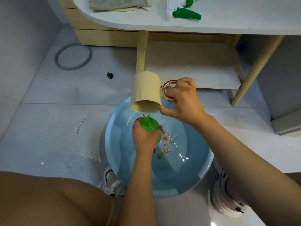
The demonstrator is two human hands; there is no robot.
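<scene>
The green bottle [150,126] is wrapped in the left hand [144,138], whose fingers curl round its rounded, translucent plastic body; only the shoulder and the open neck show above the fist. Right over that neck tips a beige mug [146,90], matte and cylindrical, its mouth facing down and toward the camera. A thin stream of water [144,115] falls from its lower lip onto the bottle's mouth and splashes there. The right hand [180,98] holds the mug with fingers hooked through the shiny copper-coloured ring handle [169,84] and the thumb pressed to the rim, so the mug sits just left of this hand and just above the left one.

Beneath both hands stands a round light-blue plastic basin [175,175], smooth and glossy, with shallow water glinting over a cartoon print [166,137] on its bottom. A sneaker [112,181] flanks it below the left forearm, and another sneaker [224,193] lies under the right forearm.

The floor [48,119] is pale grey tile, scuffed with dark marks left of the basin. Beyond the left hand lie a small black cube [110,75] and, farther off, a grey ring [73,57]. Beyond the right hand stands a white-topped table [228,18] on light wooden legs with a lower shelf [195,66]. On its top rest a green-and-white trigger sprayer [182,10] and a fuzzy grey cloth [117,4].
</scene>
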